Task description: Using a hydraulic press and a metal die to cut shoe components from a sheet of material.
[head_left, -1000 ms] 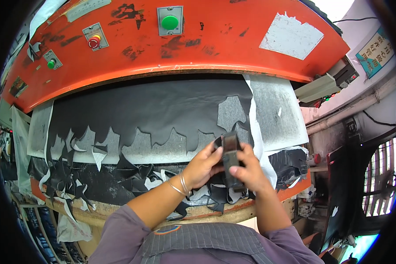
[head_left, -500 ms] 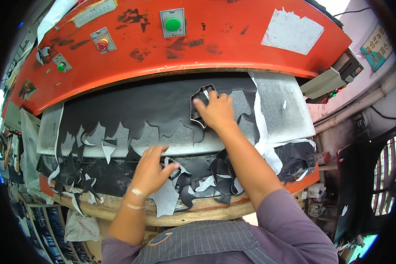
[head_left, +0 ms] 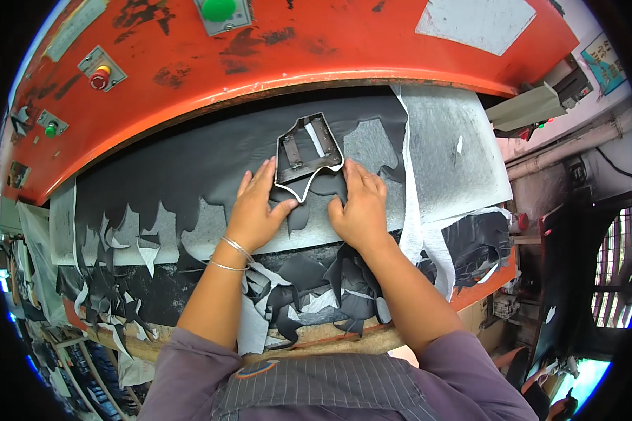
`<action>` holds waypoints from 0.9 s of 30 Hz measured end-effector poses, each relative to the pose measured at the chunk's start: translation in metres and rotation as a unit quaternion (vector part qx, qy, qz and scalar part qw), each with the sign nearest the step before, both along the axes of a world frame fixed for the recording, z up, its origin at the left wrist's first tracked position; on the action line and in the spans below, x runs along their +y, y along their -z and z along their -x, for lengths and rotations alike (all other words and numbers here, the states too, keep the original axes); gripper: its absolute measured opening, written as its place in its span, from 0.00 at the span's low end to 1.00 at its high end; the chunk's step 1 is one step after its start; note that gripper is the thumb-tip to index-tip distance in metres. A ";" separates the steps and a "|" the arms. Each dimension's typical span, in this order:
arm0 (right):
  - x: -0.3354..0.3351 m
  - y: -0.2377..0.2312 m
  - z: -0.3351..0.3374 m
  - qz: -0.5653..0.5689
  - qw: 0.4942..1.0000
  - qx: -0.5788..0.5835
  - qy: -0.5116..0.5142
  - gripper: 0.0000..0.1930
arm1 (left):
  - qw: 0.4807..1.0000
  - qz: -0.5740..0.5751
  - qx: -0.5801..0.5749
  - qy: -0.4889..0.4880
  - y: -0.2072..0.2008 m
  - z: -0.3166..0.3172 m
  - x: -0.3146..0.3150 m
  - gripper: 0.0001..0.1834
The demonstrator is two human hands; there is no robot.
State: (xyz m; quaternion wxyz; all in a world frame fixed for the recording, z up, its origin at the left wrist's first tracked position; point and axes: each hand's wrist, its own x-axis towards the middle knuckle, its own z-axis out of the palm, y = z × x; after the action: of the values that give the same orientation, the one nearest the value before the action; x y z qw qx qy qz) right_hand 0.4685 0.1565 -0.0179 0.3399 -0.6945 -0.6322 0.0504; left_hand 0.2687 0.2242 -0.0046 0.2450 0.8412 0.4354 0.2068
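A metal cutting die [head_left: 285, 167], an open frame with a pointed lower edge and inner braces, rests on a black sheet [head_left: 189, 158] with a pale underside. My left hand [head_left: 255, 214] has its fingers along the die's left wall and its thumb by the lower point. At the right lower corner, the fingertips of my right hand [head_left: 360, 208] meet the die, the thumb held apart below. Between them the two hands hold the die from its sides. Cut-out gaps along the sheet's near edge show the grey-white board [head_left: 456, 154] beneath.
A red machine beam [head_left: 288, 81] spans the far side, carrying a green button [head_left: 218, 9] and a red knob [head_left: 100, 78]. Scraps of black sheet [head_left: 305, 277] hang over the near ledge. A pale strip [head_left: 411, 189] runs down the sheet's right side.
The die has shifted slightly left and turned. My left hand has come up from the near edge to its left side; my right hand has moved from its top to its lower right corner.
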 end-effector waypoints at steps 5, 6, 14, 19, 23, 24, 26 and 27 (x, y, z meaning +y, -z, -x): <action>0.000 -0.006 0.013 -0.048 0.998 -0.040 0.006 0.30 | 1.000 -0.007 -0.021 0.009 -0.011 0.010 0.002 0.33; 0.001 -0.010 0.015 -0.052 0.997 -0.053 0.010 0.30 | 1.000 -0.019 -0.023 0.004 -0.012 0.008 0.003 0.33; 0.011 -0.009 0.018 -0.058 0.995 -0.085 0.015 0.29 | 0.999 -0.035 -0.013 0.006 -0.009 0.008 0.014 0.32; 0.003 0.003 0.013 -0.035 0.993 -0.108 0.023 0.29 | 0.999 -0.039 -0.020 0.006 0.010 0.002 0.008 0.33; 0.008 0.017 0.006 -0.053 0.991 -0.121 0.017 0.31 | 0.997 -0.069 -0.017 -0.007 0.024 -0.005 0.007 0.33; 0.011 0.018 0.002 -0.023 0.994 -0.103 0.007 0.31 | 0.996 -0.092 -0.009 -0.017 0.023 -0.006 0.008 0.32; 0.002 0.025 -0.005 -0.011 0.995 -0.096 0.039 0.31 | 0.996 -0.029 -0.068 -0.052 0.013 0.015 -0.005 0.27; -0.007 0.023 -0.012 0.008 0.994 -0.080 0.079 0.31 | 0.989 0.042 -0.120 -0.072 0.003 0.026 -0.008 0.22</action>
State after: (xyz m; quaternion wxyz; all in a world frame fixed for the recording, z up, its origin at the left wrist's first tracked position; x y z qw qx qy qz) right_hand 0.4801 0.1495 -0.0409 0.2859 -0.7469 -0.5997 -0.0276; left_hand 0.2427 0.2157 -0.0074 0.3152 0.7655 0.4710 0.3048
